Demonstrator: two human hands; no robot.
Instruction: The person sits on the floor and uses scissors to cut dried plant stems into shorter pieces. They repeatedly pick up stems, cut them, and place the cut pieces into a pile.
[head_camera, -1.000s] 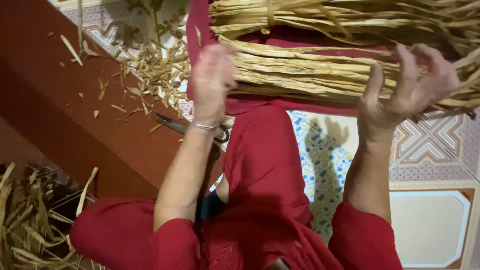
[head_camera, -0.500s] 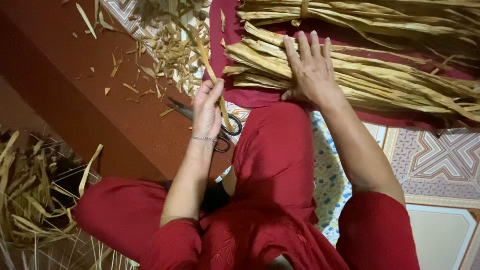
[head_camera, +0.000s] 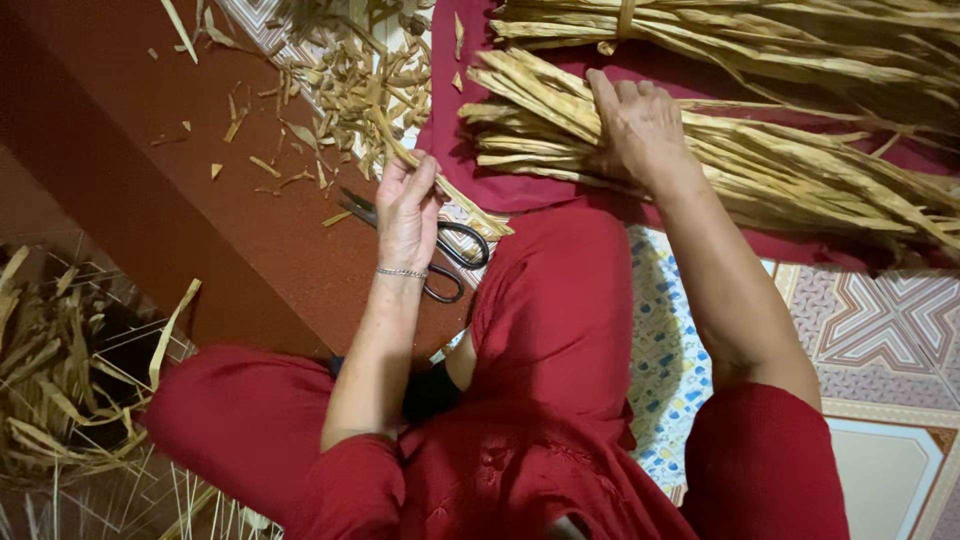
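My left hand (head_camera: 407, 212) pinches a single long dried straw strip (head_camera: 455, 195) that slants down to the right over black scissors (head_camera: 440, 245) lying on the dark red floor. My right hand (head_camera: 640, 125) rests flat, fingers together, on a bundle of dried straw strips (head_camera: 760, 165) laid across a red cloth (head_camera: 520, 190). A second, tied bundle (head_camera: 740, 30) lies beyond it. I sit in red clothing, one knee (head_camera: 550, 290) raised between my arms.
A heap of short straw cuttings (head_camera: 355, 85) lies on the floor ahead of my left hand. More loose dried leaves (head_camera: 60, 370) pile at the lower left. Patterned floor tiles (head_camera: 880, 330) show at the right.
My right hand came down from the air onto the straw bundle. My left hand moved toward me and now holds one strip over the scissors.
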